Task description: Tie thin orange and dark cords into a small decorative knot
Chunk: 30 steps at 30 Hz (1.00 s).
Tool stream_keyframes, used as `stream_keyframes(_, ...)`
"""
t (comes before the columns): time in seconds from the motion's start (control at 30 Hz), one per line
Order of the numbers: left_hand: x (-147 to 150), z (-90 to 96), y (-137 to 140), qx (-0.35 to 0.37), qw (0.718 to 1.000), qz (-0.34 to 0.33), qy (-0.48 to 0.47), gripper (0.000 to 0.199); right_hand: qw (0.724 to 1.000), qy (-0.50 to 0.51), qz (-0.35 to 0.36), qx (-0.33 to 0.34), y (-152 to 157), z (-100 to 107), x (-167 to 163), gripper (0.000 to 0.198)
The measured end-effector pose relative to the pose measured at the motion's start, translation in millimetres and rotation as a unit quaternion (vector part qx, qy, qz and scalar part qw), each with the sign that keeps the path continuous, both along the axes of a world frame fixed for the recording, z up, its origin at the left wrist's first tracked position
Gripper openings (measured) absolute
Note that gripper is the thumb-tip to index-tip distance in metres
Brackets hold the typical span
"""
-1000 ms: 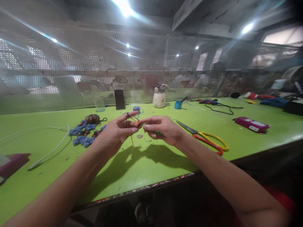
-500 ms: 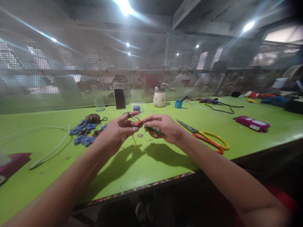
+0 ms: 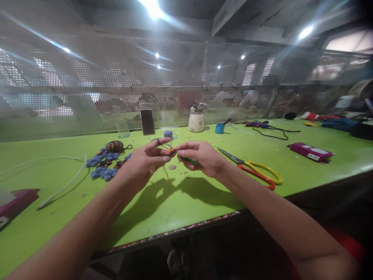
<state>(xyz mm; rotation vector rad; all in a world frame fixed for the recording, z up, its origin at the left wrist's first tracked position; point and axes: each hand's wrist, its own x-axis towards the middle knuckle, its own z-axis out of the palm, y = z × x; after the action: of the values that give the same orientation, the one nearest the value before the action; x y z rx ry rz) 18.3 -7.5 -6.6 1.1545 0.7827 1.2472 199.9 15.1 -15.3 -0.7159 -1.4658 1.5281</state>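
My left hand point(image 3: 145, 159) pinches a small orange and dark crochet piece point(image 3: 172, 153) between thumb and fingers, above the green table. Dark yarn loops round its raised index finger, and a yellow-orange yarn tail point(image 3: 166, 174) hangs below the piece. My right hand point(image 3: 201, 155) is closed on a crochet hook with a green handle point(image 3: 190, 161); its tip meets the crochet piece and is hidden there. Left of my left hand lie blue and dark crocheted pieces point(image 3: 105, 173), with a ball of dark and orange yarn point(image 3: 114, 146) behind them.
Large scissors point(image 3: 256, 171) with red and yellow handles lie right of my right hand. Toward the back stand a phone point(image 3: 147, 122), a blue yarn ball point(image 3: 168, 134), a pale bottle point(image 3: 196, 121) and a blue cup point(image 3: 219, 128). A purple power strip point(image 3: 311, 152) and white cable point(image 3: 70, 182) lie at the sides.
Almost nothing differs. The fingers of my right hand have shifted very slightly at the crochet piece; both hands keep their hold.
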Motion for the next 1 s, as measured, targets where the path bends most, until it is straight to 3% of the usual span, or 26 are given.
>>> stream_keyframes(0.6,-2.9,-6.0,4.9,0.01,1.0,-0.011,-0.008,0.055,1.0,-0.008,-0.011,0.009,-2.4,-0.8,-1.4,0.014)
stream_keyframes(1.0,0.8,-4.6,1.6,0.052,0.998,0.027,0.015,0.051,1.0,-0.014,-0.01,0.015,1.0,-4.0,0.8,0.014)
